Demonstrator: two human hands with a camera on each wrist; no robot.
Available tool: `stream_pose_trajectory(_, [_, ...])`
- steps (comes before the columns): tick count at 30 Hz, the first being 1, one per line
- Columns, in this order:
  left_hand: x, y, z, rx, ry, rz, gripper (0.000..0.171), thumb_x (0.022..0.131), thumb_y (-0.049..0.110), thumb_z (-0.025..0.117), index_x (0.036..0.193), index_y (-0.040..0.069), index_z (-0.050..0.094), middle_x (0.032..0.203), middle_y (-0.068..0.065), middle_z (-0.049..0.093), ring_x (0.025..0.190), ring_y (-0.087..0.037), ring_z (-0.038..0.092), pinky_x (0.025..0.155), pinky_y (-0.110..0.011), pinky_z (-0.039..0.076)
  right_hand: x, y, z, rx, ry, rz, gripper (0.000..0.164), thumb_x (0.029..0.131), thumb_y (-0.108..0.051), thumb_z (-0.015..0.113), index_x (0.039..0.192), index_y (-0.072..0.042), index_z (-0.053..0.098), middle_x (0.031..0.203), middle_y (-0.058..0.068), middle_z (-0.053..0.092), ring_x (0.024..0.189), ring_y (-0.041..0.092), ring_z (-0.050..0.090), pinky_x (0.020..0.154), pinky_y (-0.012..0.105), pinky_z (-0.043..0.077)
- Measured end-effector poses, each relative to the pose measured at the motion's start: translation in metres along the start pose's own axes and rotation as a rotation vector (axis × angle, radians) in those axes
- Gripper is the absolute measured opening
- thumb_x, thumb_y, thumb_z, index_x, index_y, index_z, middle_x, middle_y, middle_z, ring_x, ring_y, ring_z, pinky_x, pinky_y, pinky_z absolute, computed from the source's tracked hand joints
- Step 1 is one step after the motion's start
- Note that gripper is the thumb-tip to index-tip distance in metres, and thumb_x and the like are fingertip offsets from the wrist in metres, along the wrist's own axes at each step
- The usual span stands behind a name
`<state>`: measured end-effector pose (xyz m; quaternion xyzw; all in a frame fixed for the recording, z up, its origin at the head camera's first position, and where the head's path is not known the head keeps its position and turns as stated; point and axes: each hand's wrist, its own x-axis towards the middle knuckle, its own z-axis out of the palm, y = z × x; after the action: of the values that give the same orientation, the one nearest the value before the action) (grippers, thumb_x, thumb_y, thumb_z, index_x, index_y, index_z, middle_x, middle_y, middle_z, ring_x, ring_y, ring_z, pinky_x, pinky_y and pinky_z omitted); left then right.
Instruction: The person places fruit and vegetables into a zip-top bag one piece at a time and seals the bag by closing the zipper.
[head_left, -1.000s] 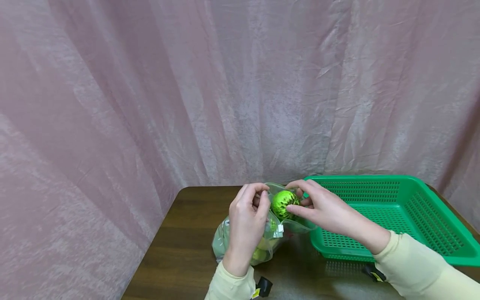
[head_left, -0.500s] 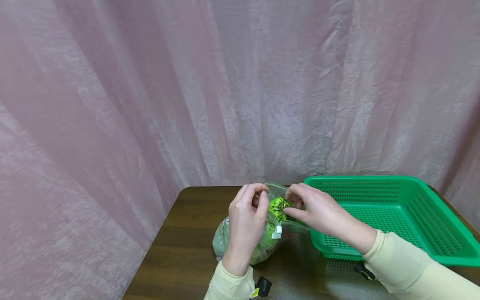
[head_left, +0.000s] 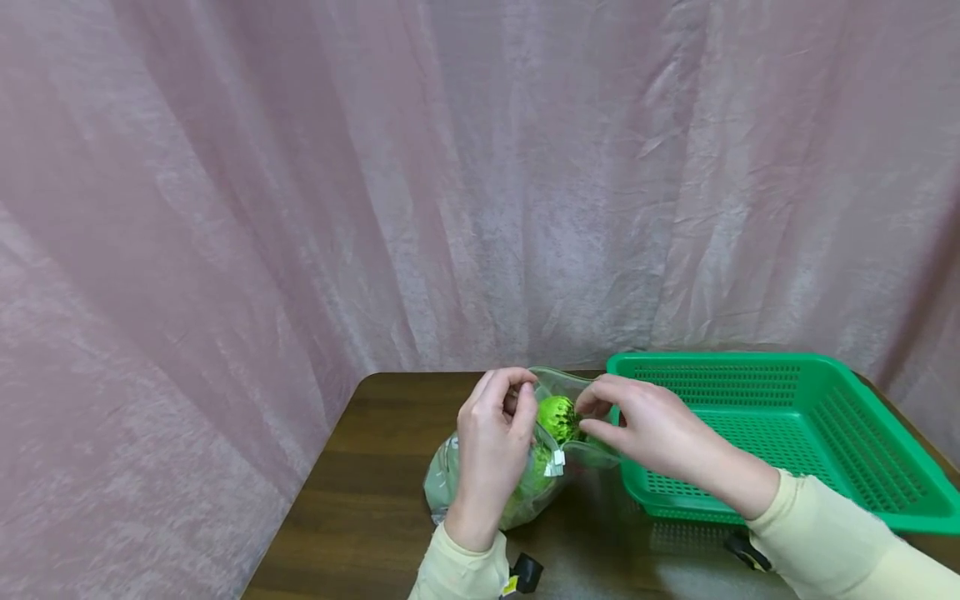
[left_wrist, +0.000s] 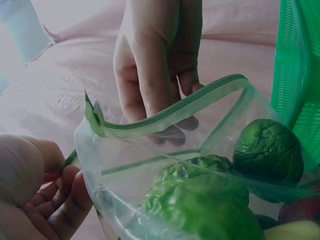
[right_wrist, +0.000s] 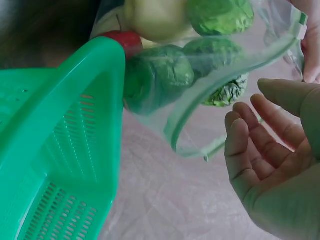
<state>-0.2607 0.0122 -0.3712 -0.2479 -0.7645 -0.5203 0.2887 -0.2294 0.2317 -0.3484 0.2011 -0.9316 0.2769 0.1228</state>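
A clear zip bag (head_left: 457, 483) lies on the dark wooden table (head_left: 367, 483), its mouth open toward the basket. My left hand (head_left: 517, 400) pinches the bag's near rim by the white slider; in the left wrist view its curled fingers (left_wrist: 60, 205) grip the plastic (left_wrist: 150, 165). A bright green crinkled ball (head_left: 558, 417) sits in the bag's mouth. My right hand (head_left: 592, 417) hovers right beside it; the right wrist view shows this hand (right_wrist: 250, 135) with relaxed fingers, holding nothing, next to the rim (right_wrist: 220, 75). Other green balls (left_wrist: 267, 150), a red piece (right_wrist: 127, 40) and a pale yellow one (right_wrist: 155, 17) fill the bag.
A green perforated plastic basket (head_left: 750, 367) stands on the table's right side, touching the bag's mouth; its wall shows as a basket side (right_wrist: 65, 100) in the right wrist view. Pink curtain (head_left: 300, 208) hangs behind and to the left. The table's left edge is near.
A second ago my right hand held the green ball above the bag's mouth. It lowered the ball into the bag and released it; the left hand stayed on the rim.
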Motion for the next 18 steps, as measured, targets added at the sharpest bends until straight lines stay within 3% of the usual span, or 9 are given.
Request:
stream_pose_trajectory(4, [0.001, 0.002, -0.001, 0.002, -0.007, -0.003, 0.012, 0.103, 0.0, 0.069, 0.107, 0.008, 0.078, 0.087, 0.004, 0.064, 0.055, -0.003, 0.056, 0.05, -0.022, 0.051, -0.008, 0.003, -0.007, 0.059, -0.03, -0.062, 0.015, 0.1, -0.023, 0.084, 0.112, -0.029, 0.079, 0.106, -0.021, 0.071, 0.095, 0.003, 0.065, 0.081, 0.033, 0.057])
stream_pose_trajectory(9, [0.004, 0.002, -0.002, 0.025, -0.019, 0.012, 0.012, 0.104, 0.0, 0.069, 0.107, 0.007, 0.078, 0.085, 0.003, 0.063, 0.056, -0.003, 0.055, 0.051, -0.022, 0.051, -0.014, 0.008, -0.007, 0.085, -0.062, -0.223, 0.023, 0.096, -0.023, 0.088, 0.117, -0.027, 0.08, 0.114, -0.018, 0.074, 0.103, 0.009, 0.067, 0.084, 0.032, 0.058])
stream_pose_trajectory(13, [0.006, 0.003, -0.002, 0.041, -0.032, 0.023, 0.011, 0.104, 0.0, 0.068, 0.107, 0.005, 0.077, 0.086, 0.003, 0.063, 0.058, -0.004, 0.055, 0.052, -0.023, 0.051, -0.013, 0.01, 0.001, 0.018, -0.022, -0.338, 0.023, 0.092, -0.02, 0.091, 0.111, -0.027, 0.081, 0.107, -0.02, 0.072, 0.097, 0.01, 0.067, 0.082, 0.033, 0.058])
stream_pose_trajectory(18, [0.007, 0.002, 0.0, 0.064, -0.051, 0.044, 0.011, 0.103, 0.0, 0.069, 0.107, 0.005, 0.078, 0.089, 0.002, 0.066, 0.064, -0.007, 0.056, 0.055, -0.023, 0.05, -0.007, 0.007, 0.007, -0.022, 0.049, -0.398, 0.021, 0.092, -0.011, 0.09, 0.1, -0.028, 0.081, 0.096, -0.024, 0.068, 0.086, 0.002, 0.062, 0.075, 0.028, 0.055])
